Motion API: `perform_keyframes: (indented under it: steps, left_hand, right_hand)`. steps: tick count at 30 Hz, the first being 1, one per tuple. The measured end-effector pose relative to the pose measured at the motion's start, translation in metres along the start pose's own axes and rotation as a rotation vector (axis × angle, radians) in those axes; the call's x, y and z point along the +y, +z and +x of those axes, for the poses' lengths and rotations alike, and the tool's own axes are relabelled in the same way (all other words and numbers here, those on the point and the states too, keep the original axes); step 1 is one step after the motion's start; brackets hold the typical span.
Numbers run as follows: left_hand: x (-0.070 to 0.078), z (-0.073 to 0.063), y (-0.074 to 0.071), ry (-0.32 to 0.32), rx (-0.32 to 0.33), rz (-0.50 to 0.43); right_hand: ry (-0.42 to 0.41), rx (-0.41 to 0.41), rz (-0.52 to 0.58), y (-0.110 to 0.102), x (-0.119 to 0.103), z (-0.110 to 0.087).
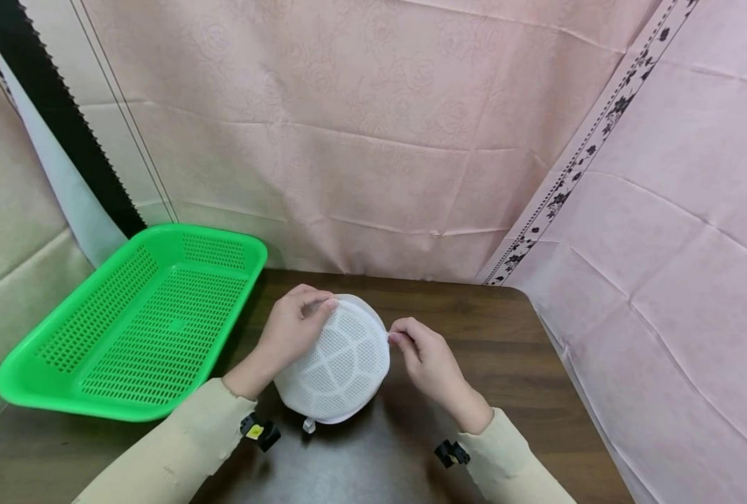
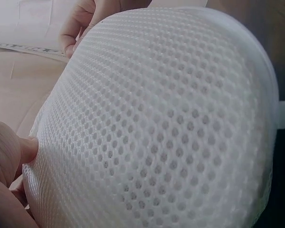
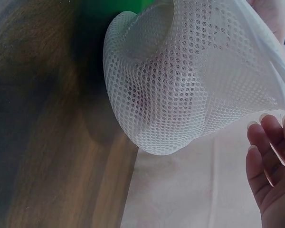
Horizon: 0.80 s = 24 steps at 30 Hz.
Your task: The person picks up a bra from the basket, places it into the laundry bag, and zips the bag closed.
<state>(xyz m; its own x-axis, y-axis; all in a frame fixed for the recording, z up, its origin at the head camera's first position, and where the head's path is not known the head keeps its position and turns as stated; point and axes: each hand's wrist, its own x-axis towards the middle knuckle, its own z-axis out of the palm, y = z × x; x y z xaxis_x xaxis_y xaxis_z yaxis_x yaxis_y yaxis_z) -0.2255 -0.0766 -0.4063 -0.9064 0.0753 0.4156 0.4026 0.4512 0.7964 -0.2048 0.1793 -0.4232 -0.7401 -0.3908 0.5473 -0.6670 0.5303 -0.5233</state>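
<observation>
A round white mesh laundry bag [image 1: 341, 367] is held up over the table, its panelled face toward me in the head view. My left hand [image 1: 290, 327] grips its upper left edge, the thumb [image 2: 29, 149] on the mesh in the left wrist view. At the bag's right edge my right hand [image 1: 428, 358] pinches a small white piece of the rim between thumb and index finger. The right wrist view shows the bag's side [image 3: 171, 90] bulging, and the other right-hand fingers [image 3: 257, 173] held apart from it. A short white tab [image 1: 309, 425] hangs from the bag's lower edge.
A green perforated plastic basket [image 1: 237, 336] stands left of the bag, close to my left forearm. The brown wooden table [image 1: 474, 315] ends at a rounded corner on the right. Pale patterned cloth [image 1: 379, 140] hangs behind and along both sides.
</observation>
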Motion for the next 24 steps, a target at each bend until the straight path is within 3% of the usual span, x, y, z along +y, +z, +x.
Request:
perform_keyframes:
  steps: [24]
  left_hand:
    - [-0.0065,-0.0010,0.0025,0.002,0.028,-0.015]
  right_hand:
    - [-0.007,0.008,-0.016,-0.0001,0.0043,-0.0042]
